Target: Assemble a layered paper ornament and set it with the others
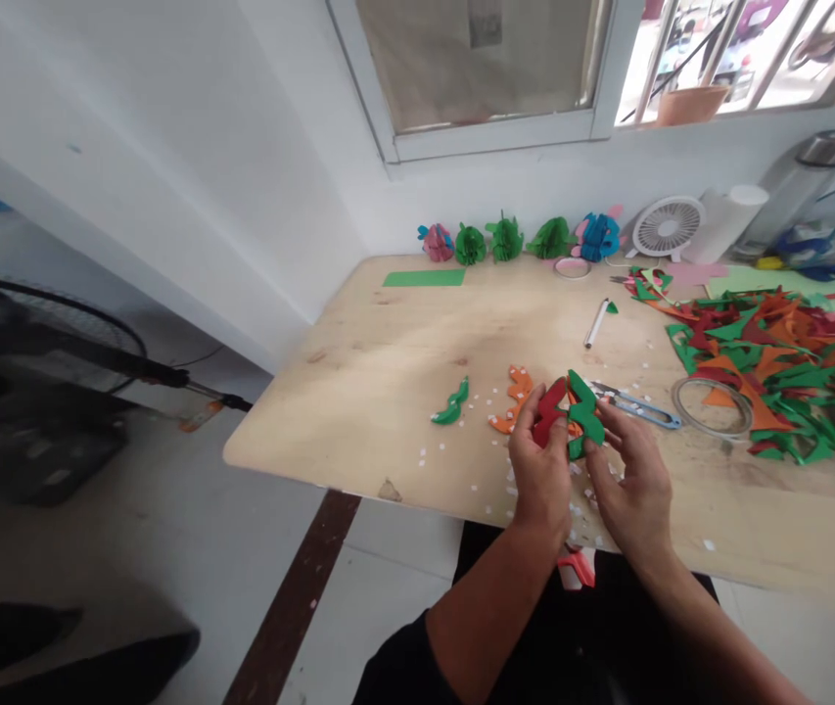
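Observation:
Above the table's near edge, my left hand (543,470) pinches the red part of a folded paper cutout (585,416) with wavy edges. My right hand (633,480) grips its green part from the other side, fingers closed on the edge. Some orange shows between the red and green layers. An orange wavy paper piece (520,394) with small white squares on it lies just beyond my left hand. Farther left rests a green wavy strip (451,402), also dotted with white bits. Blue-handled snips (641,405) lie beyond my right hand.
A heap of red, green and orange paper scraps (776,362) covers the right side, beside a tape roll (712,407). A white pen (597,323) and green paper strip (424,278) lie farther back. Several paper figures (506,237) and a small fan (669,227) stand along the wall.

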